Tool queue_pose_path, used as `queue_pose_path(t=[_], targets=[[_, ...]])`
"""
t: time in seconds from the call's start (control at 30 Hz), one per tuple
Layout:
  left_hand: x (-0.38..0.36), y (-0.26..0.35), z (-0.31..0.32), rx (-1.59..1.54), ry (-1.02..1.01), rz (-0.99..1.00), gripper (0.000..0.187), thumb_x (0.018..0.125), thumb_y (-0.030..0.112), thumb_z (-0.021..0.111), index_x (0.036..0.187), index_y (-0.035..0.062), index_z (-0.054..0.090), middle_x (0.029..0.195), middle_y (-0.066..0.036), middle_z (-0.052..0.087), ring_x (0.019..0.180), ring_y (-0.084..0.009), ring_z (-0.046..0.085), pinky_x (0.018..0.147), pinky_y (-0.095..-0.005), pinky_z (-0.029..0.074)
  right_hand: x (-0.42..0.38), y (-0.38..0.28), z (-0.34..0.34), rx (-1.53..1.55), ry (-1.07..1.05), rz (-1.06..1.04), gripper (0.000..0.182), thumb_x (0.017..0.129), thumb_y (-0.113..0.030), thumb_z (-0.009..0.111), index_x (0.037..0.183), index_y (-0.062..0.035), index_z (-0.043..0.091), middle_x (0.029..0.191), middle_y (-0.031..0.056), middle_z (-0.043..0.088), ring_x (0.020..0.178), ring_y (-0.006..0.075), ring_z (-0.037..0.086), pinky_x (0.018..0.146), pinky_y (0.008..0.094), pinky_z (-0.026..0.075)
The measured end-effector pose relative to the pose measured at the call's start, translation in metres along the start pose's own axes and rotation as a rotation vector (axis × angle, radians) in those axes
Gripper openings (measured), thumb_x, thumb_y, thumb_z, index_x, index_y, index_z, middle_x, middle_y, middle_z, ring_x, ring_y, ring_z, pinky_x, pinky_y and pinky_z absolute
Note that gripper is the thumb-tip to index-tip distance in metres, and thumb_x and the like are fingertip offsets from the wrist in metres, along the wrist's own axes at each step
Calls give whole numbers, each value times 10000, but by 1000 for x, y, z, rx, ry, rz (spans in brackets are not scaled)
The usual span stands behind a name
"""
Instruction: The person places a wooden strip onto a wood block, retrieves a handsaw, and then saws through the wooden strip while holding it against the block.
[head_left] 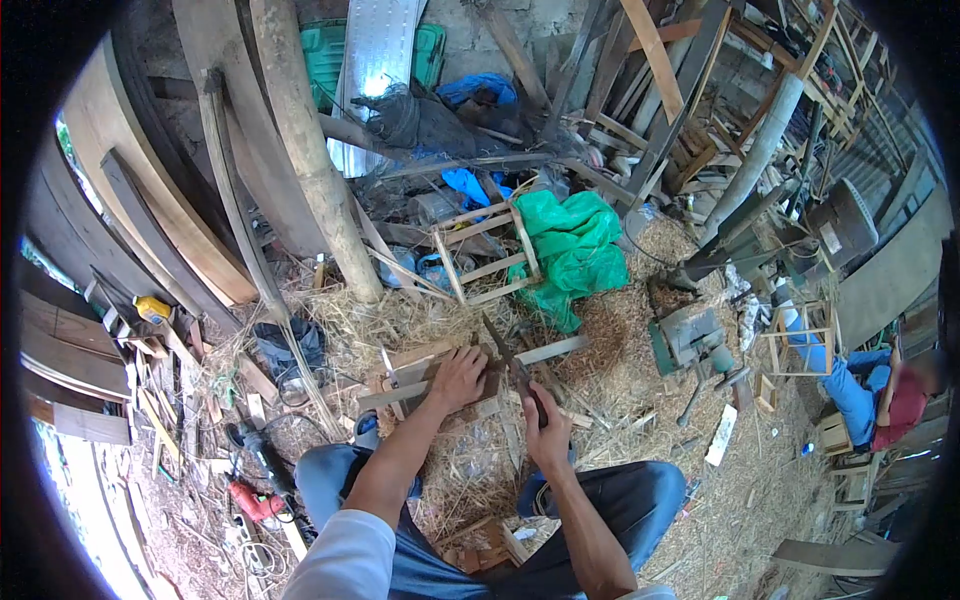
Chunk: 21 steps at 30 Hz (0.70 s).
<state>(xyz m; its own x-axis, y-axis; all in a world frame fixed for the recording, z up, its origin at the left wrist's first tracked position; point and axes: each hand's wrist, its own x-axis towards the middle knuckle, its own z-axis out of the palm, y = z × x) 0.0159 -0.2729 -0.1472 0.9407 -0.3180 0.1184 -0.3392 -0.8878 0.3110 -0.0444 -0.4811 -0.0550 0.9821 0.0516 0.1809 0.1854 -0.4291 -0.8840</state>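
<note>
My right hand (547, 428) is closed around the dark handle of a hand saw (510, 362). The saw's narrow blade points up and to the left, lying across a pale wooden strip (552, 349). I cannot make out its teeth. Just left of the blade, my left hand (460, 380) presses down on the strip, fingers curled over it. Beneath that hand is a low wooden block (484, 408), partly hidden by hand and strip. A chisel-like tool with a bright blade (389, 367) stands upright left of my left hand.
Ahead lie a small wooden frame (487, 250) and a green plastic sheet (572, 245). A hammer (712, 395) lies right, near a green-grey machine (690, 340). Power tools (256, 500) with cords lie left. A seated person (900, 400) is far right. Straw and shavings cover the ground.
</note>
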Motion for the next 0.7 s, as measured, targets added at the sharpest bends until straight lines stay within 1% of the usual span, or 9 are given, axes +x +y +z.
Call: queue_pose_path(t=[0.13, 0.2, 0.33, 0.37, 0.4, 0.47, 0.5, 0.57, 0.7], targets=[[-2, 1, -12, -14, -42, 55, 518, 760, 120, 660, 1232, 21, 470, 1239, -169, 511, 1199, -328, 488, 1006, -435, 407, 5, -6, -1, -31, -46, 17, 363, 971, -206, 558, 1284, -23, 542, 937, 240, 670, 870, 331, 695, 689, 360, 528], [4, 3, -8, -121, -85, -114, 477, 759, 61, 628, 1212, 48, 481, 1216, -162, 518, 1132, -339, 540, 915, -447, 470, 7, -15, -1, -48, 41, 50, 446, 967, -233, 568, 1351, -21, 481, 941, 260, 661, 860, 312, 697, 684, 354, 523], [8, 14, -22, -142, -145, -187, 420, 781, 28, 590, 1187, 82, 495, 1193, -159, 516, 1087, -352, 564, 838, -470, 499, 15, -5, -5, -96, 99, 49, 633, 952, -371, 569, 1374, 72, 404, 933, 291, 659, 860, 373, 681, 709, 402, 515], [7, 16, -21, -163, -135, -198, 408, 788, 24, 584, 1182, 91, 501, 1187, -152, 514, 1081, -352, 562, 836, -471, 495, 15, -15, -8, -75, 93, 98, 679, 932, -442, 573, 1305, 111, 446, 892, 306, 655, 861, 406, 673, 721, 430, 511], [5, 16, -21, -181, -124, -211, 397, 795, 20, 579, 1177, 101, 506, 1182, -146, 512, 1076, -352, 560, 834, -473, 490, 14, -13, -10, -77, 94, 100, 679, 932, -442, 573, 1305, 111, 446, 892, 306, 655, 861, 406, 673, 721, 430, 511], [-1, 12, -19, -196, -79, -159, 383, 802, 34, 586, 1173, 95, 512, 1171, -143, 509, 1073, -351, 553, 844, -470, 483, 10, -9, -15, -133, -28, 239, 597, 912, -474, 593, 1105, 91, 592, 807, 262, 664, 803, 377, 683, 697, 418, 510], [-4, 10, -15, -213, -32, -107, 370, 808, 47, 593, 1168, 90, 517, 1160, -140, 507, 1071, -351, 546, 853, -467, 476, 9, -7, -18, -135, -29, 242, 597, 912, -474, 593, 1105, 91, 592, 807, 262, 664, 803, 377, 683, 697, 418, 510], [-8, 5, -9, -244, 17, -68, 357, 811, 59, 600, 1158, 84, 524, 1150, -136, 507, 1072, -345, 537, 869, -462, 465, 7, -4, -22, -115, -216, 463, 566, 883, -504, 627, 833, 60, 652, 660, 194, 645, 677, 328, 670, 642, 404, 496], [-11, 1, -10, -174, 100, 4, 325, 815, 86, 611, 1132, 71, 542, 1125, -131, 511, 1090, -333, 512, 927, -459, 427, -3, 10, -17, -92, -304, 553, 576, 861, -512, 657, 694, 40, 631, 529, 110, 564, 537, 228, 575, 561, 379, 450]])
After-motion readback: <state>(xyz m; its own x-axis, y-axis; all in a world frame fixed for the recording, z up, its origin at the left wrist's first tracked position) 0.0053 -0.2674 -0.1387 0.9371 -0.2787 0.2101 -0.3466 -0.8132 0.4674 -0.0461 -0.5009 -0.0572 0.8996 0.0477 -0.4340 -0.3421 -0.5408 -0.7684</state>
